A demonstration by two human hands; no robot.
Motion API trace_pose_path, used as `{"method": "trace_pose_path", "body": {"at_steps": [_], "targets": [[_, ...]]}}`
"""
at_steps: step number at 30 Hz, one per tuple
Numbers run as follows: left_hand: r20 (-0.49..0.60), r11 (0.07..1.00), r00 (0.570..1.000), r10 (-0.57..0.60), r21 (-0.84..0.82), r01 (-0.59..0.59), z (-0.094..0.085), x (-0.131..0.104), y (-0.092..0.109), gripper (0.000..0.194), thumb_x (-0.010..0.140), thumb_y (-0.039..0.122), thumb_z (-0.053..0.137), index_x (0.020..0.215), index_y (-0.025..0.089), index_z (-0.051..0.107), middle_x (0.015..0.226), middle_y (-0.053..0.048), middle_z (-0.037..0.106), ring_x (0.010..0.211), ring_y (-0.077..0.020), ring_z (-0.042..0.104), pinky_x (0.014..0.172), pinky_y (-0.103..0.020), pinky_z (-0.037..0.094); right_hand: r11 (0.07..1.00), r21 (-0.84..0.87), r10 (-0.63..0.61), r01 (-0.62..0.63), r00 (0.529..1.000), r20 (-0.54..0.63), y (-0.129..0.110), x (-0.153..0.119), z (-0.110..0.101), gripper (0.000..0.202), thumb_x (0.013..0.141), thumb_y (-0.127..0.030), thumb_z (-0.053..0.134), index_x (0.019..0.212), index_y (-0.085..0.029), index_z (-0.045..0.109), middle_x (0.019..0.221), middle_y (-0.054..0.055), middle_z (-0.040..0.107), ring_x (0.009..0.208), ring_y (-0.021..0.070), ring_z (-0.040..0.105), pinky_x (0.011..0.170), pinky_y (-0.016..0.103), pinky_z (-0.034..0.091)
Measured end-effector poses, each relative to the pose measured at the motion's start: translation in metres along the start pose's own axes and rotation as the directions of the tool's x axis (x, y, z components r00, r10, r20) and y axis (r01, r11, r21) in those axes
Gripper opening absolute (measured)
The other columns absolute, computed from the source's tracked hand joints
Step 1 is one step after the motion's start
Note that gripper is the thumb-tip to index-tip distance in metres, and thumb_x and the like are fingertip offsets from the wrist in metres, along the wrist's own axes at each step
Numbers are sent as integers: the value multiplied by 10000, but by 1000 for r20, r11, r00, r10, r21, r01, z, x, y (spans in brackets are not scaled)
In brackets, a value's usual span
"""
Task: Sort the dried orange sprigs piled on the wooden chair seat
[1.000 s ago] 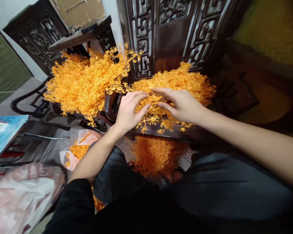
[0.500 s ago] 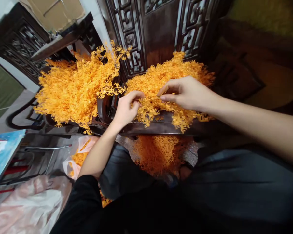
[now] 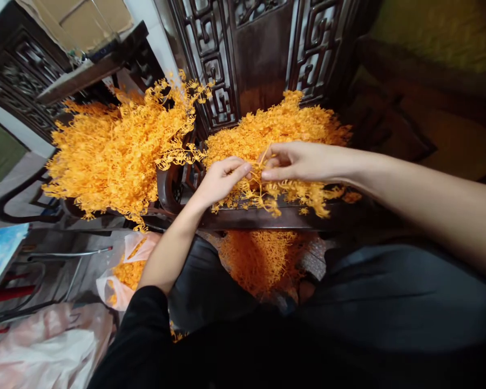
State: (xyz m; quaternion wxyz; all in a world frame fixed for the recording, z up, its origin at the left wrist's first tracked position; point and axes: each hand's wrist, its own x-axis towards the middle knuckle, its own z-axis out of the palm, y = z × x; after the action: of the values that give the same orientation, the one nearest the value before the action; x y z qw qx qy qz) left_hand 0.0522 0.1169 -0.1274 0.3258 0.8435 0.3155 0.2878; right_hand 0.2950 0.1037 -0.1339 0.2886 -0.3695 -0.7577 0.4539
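Head camera is looking down on a dark wooden bench [image 3: 235, 220], and a broad pile of orange sprigs [image 3: 283, 121] is covering most of its seat, with a few ends hanging over the front edge. Above the front of the bench, the left hand [image 3: 225, 181] is reaching in, palm downward, and its thumb and forefinger are closing together on an orange sprig [image 3: 254, 172]. Just beside it, also over the bench, the right hand [image 3: 289, 162] is facing it with curled fingers; a small gap is showing between thumb and forefinger, and a thin stem is lying across the tips, though from this angle I cannot tell whether they are really pinching it. Behind the seat of the bench, a carved panel [image 3: 263, 59] is standing upright. To the left of the bench, a second orange heap [image 3: 113, 156] is spreading wide, its loose stems reaching toward the bench's armrest [image 3: 168, 189]. Below the bench's front edge, more orange stems [image 3: 263, 259] are bunching between the person's dark trouser legs [image 3: 392, 292]. Low and to the left of the bench, a small plastic bag [image 3: 123, 297] is holding orange pieces, and farther out on that side a larger pale bag [image 3: 52, 346] is slumping near a blue tabletop [image 3: 4, 251].
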Motion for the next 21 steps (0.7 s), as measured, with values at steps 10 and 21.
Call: {"method": "trace_pose_path", "body": {"at_steps": [10,21], "targets": [[138,964,962,-234,-93,247,-2,4,-6,357,952,455,637,1036,135,770,709,-42,752,647,-133,665,684,-256,484,916,-305,238,-261,965,-111,-4,10,-6,388,966,-558,548,856,-212,685,625,10,592,540,136,478,571,303,359],[-234,956,928,-290,-106,272,41,2,-31,399,990,466,541,875,130,723,736,-39,731,691,-152,628,688,-260,463,959,-282,-33,-28,977,-209,12,38,29,371,1004,-361,489,753,-177,691,747,33,599,734,163,525,744,312,368]]}}
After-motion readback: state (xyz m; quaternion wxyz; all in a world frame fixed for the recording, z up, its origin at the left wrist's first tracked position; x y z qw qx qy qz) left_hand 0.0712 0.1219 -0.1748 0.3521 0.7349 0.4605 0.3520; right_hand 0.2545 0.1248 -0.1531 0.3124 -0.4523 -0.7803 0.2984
